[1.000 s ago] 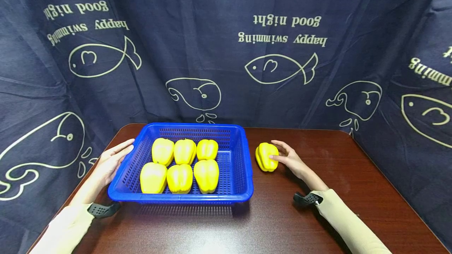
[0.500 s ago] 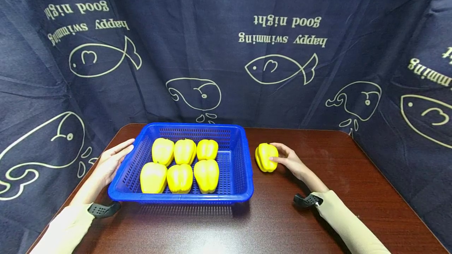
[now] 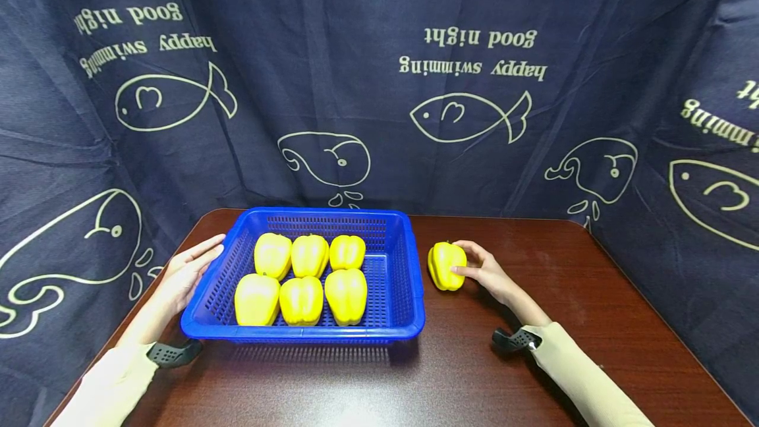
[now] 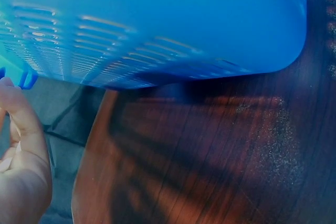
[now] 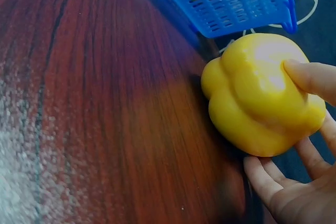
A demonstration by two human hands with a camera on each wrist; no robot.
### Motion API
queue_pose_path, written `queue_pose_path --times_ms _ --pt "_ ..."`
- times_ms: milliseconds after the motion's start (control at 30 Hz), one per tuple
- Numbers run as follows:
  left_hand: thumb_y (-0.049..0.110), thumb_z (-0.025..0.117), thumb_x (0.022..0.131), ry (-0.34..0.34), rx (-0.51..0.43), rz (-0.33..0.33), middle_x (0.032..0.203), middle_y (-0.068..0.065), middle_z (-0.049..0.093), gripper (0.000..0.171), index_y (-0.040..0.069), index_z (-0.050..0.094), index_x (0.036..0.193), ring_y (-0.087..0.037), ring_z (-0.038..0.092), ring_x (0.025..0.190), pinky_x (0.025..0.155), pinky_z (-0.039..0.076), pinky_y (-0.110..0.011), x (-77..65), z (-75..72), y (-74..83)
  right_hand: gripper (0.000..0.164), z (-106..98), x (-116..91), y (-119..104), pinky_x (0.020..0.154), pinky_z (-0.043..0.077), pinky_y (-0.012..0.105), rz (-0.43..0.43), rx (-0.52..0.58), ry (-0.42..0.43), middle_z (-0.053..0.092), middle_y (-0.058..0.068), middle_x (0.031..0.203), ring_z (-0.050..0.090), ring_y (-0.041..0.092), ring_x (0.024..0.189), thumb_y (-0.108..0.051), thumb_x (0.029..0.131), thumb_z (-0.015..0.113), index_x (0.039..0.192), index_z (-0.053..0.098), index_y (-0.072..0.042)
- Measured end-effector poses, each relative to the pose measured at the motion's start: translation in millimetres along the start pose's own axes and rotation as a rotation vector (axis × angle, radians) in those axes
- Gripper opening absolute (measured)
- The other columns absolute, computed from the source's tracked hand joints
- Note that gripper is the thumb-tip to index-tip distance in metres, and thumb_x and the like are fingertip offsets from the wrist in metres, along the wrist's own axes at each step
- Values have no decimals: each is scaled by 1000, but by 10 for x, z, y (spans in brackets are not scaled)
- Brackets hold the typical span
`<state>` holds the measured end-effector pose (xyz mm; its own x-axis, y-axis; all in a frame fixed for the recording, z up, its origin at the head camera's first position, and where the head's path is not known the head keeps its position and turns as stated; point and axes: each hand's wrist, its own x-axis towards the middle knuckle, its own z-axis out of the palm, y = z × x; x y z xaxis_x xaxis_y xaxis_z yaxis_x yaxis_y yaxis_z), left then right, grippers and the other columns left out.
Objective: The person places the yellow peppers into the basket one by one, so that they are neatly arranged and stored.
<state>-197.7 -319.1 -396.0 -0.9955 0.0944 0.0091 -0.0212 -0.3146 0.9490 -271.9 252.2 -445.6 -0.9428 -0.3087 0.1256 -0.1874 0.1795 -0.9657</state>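
Note:
A yellow bell pepper (image 3: 447, 266) sits on the table to the right of the blue basket. My right hand (image 3: 487, 275) holds it from its right side, with the thumb (image 5: 310, 78) on top and the other fingers around its far side and below. The blue plastic basket (image 3: 415, 269) holds several more yellow bell peppers (image 3: 301, 298) in two rows. My left hand (image 3: 182, 277) touches the basket's left rim with fairly straight fingers. In the left wrist view, one finger (image 4: 21, 111) reaches the rim, while the others are partly hidden.
The brown wooden table (image 3: 557, 262) extends to the right of the pepper and in front of the basket. A dark blue curtain (image 3: 379, 84) with fish and whale drawings surrounds the table at the back and sides.
Over the last second the fingers of my right hand have shifted slightly closer around the pepper, which has barely moved. The left hand and basket stay where they were.

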Motion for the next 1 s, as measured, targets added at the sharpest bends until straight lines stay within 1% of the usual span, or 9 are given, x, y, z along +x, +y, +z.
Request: queue_pose_path --times_ms 267,433,667,767,900,1000 --pt "6 45 101 -15 1 18 102 10 73 35 27 69 115 -7 70 88 72 57 -22 9 -6 -11 57 31 -37 -20 79 53 22 -44 -4 3 54 1 122 64 11 94 0 83 69 134 43 3" --pt "7 47 100 -1 7 12 101 10 73 34 28 69 113 -7 70 87 71 57 -21 19 -9 -11 56 40 -47 -4 80 52 21 -63 -5 4 52 3 122 64 9 93 2 85 67 135 41 3" --pt "6 47 100 7 9 13 100 10 73 34 28 70 113 -6 70 86 71 57 -21 10 -5 -9 57 55 -64 -17 81 51 20 -82 -33 20 49 18 128 62 11 95 0 84 69 134 42 3" --pt "7 47 100 11 6 10 100 10 73 34 28 70 114 -7 70 86 71 57 -21 10 -4 -4 56 58 -72 -21 82 50 20 -95 -46 26 49 19 130 62 11 96 1 84 69 133 43 2" --pt "7 47 100 7 0 4 100 10 73 34 28 70 113 -7 70 86 71 57 -22 8 -6 -2 55 69 -86 -36 82 50 19 -95 -48 43 48 22 133 62 10 94 2 82 70 132 44 3" --pt "7 47 101 6 4 3 100 10 73 34 29 70 113 -7 70 86 71 57 -22 5 -6 -2 56 91 -106 -68 79 50 18 -76 -33 67 49 24 129 62 11 91 3 81 70 131 45 4"
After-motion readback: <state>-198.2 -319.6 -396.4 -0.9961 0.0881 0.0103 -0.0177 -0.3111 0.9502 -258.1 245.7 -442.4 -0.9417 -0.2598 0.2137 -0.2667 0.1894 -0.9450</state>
